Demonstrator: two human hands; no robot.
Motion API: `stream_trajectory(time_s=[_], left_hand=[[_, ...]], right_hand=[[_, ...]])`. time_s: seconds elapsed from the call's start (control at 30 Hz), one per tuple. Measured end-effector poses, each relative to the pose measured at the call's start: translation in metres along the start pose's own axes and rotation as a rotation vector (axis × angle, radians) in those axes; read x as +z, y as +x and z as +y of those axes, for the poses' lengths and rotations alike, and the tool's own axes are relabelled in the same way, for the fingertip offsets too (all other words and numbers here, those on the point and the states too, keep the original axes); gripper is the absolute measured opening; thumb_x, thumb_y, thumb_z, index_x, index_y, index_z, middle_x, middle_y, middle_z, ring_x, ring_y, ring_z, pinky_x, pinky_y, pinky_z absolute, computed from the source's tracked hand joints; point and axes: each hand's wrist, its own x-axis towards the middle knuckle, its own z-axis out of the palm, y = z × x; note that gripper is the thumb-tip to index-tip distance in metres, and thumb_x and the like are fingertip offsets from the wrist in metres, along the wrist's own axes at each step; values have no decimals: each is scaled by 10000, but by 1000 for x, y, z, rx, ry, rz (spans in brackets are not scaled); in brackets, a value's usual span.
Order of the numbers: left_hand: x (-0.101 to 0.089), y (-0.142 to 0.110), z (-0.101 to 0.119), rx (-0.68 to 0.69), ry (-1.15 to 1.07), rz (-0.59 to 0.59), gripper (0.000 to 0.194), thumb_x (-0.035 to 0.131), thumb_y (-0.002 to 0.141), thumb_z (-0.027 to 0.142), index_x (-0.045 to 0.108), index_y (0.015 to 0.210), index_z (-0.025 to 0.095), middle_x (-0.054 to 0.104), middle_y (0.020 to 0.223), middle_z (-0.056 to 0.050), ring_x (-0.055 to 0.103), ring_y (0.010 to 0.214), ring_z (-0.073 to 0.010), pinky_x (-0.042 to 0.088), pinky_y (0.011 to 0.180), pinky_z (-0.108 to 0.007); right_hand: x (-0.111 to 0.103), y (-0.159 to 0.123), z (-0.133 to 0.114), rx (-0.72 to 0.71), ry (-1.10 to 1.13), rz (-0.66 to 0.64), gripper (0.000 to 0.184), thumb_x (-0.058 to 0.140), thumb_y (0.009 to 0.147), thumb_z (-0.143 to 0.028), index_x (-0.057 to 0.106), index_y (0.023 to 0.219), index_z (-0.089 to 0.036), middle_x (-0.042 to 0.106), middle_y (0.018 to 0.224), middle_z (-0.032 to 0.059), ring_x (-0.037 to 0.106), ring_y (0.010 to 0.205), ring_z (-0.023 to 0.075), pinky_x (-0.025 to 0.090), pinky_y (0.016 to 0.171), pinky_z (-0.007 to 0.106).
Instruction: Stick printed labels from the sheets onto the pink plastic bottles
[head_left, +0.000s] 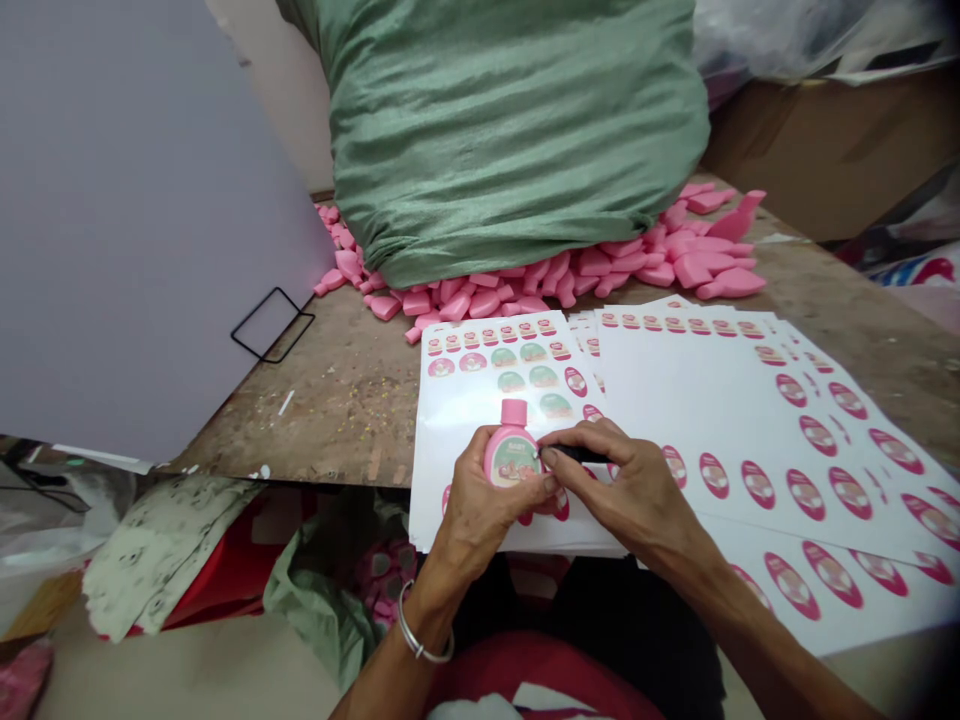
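At left, over the worktop, our left hand has its grip closed around the pink bottle, low on its sides. We judge the bottle light and fairly stiff, smooth enough to slip, unlikely to break; the flat sides suit our hold, leaving the face free. It sits cap up above the sticker sheet; whether it touches, we cannot tell. Its body is rounded, its cap narrower, its green label printed with pale lettering and a pinkish picture. Rightward, our right hand pinches a dark slim tool at the label's edge.
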Motion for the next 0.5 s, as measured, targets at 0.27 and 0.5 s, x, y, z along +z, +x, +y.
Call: stream_trajectory(time_s=[0.27, 0.5], left_hand=[[-1, -4, 2, 3, -5, -50, 570, 853, 546, 366, 526, 969, 171, 597, 656, 44, 611, 520, -119, 457, 462, -195], [0, -5, 6, -4, -7, -61, 530, 848, 557, 335, 515, 932, 164, 590, 643, 46, 598, 515, -114, 488, 501, -219]], right_hand=[[-5, 2, -1, -6, -9, -8, 126, 580, 773, -309, 683, 721, -258, 694, 743, 16, 602, 744, 203, 437, 810, 392], [-8, 1, -3, -67, -39, -24, 90, 595, 767, -286, 680, 748, -264, 701, 765, 12, 597, 733, 197, 437, 789, 397]])
